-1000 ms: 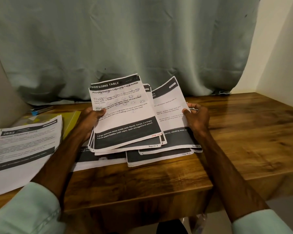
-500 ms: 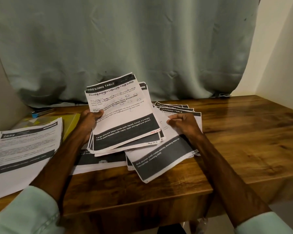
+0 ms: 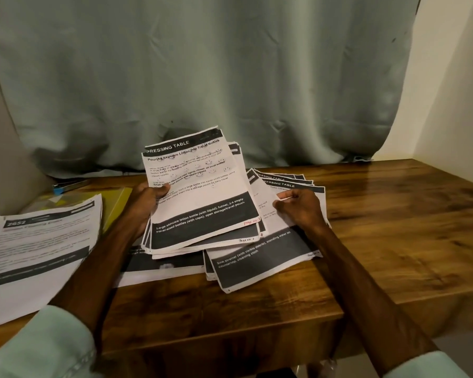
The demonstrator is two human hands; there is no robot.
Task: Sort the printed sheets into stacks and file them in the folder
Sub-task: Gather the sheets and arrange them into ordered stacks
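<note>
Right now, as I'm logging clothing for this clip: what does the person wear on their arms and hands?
Pale mint-green sleeves: the left sleeve has a stitched cuff seam, the right sleeve looks plain where it shows. Both end above the forearms, which are bare. The left hand and right hand show no glove, ring or watch.

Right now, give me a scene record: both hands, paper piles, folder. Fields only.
left hand: grips fanned bundle, raised and tilted; top page headed "Pouring Skincare Lotion into Travel Bottles"
right hand: fingers curled, appears to pinch the sink strainer sheet near its top
right pile: fanned, flat on table, under the sink strainer sheet
left pile: flat, header 2652
yellow folder: at left, partly under left pile
</note>
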